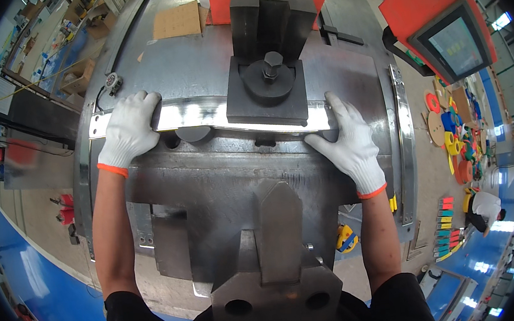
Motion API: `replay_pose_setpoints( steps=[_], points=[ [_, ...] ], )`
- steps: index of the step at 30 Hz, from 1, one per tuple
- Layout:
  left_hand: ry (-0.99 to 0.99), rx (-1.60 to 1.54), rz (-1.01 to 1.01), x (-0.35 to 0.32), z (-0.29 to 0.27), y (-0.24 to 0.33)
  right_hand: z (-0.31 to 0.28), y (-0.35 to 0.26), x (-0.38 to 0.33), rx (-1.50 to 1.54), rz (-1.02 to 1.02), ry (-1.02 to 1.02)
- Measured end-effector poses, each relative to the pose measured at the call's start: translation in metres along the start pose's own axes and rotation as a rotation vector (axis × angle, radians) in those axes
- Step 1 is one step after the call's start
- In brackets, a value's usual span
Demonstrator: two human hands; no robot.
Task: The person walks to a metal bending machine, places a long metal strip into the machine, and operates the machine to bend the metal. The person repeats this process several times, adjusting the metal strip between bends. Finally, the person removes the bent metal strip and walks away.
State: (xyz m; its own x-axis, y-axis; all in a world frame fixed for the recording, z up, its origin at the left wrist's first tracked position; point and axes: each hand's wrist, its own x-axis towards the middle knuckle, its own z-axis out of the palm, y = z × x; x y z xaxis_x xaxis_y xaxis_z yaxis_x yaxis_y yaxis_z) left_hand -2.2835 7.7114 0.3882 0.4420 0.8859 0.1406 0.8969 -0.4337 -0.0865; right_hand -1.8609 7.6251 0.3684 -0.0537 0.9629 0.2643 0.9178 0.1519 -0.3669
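A long, shiny metal bar point(196, 115) lies crosswise on the steel bed of a press, passing beneath the dark press head point(269, 91) with its large hex bolt. White knit gloves with orange cuffs cover both hands. Toward the bar's left end, my left hand point(130, 126) wraps over it, fingers close together. Around the right end sits my right hand point(349, 139), thumb on the near side and fingers on the far side. The bar's right tip is partly hidden by that glove. A dark round block point(194, 134) shows under the bar's near edge.
A pointed steel block point(280, 232) rises close in front of me. Cardboard point(177, 21) lies on the far bed, and a small round gauge point(113, 83) at the left. A red control panel point(441, 19) hangs at right. Further right, a person point(485, 208) bends near coloured parts.
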Motion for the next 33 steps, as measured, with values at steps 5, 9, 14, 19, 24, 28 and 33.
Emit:
replay_pose_setpoints(
  steps=[5, 9, 14, 19, 24, 28, 33],
  points=[
    [0.06, -0.039, 0.035, 0.0014, 0.0044, -0.0046, -0.003, -0.0002, 0.0043, 0.011, 0.029, -0.077],
    [0.082, -0.057, 0.037, 0.0012, 0.0047, -0.0029, 0.0001, 0.0023, 0.0028, 0.021, 0.058, -0.078],
    [0.072, -0.069, 0.022, 0.001, 0.0042, -0.0024, -0.0002, 0.0011, 0.0029, 0.065, 0.063, -0.052],
    [0.074, -0.073, 0.031, 0.0007, 0.005, -0.0051, 0.0017, 0.0029, 0.0034, 0.087, 0.04, -0.038],
    [0.078, -0.079, 0.029, 0.0007, 0.0059, -0.0056, 0.0009, 0.001, 0.0035, 0.068, 0.055, -0.047],
    [0.026, -0.083, -0.015, 0.0012, 0.0037, -0.0038, -0.0007, -0.0003, 0.003, 0.091, 0.061, -0.049],
    [-0.001, -0.085, -0.031, 0.0014, 0.0019, -0.0035, -0.0027, -0.0029, 0.0039, 0.097, 0.076, -0.066]
  ],
)
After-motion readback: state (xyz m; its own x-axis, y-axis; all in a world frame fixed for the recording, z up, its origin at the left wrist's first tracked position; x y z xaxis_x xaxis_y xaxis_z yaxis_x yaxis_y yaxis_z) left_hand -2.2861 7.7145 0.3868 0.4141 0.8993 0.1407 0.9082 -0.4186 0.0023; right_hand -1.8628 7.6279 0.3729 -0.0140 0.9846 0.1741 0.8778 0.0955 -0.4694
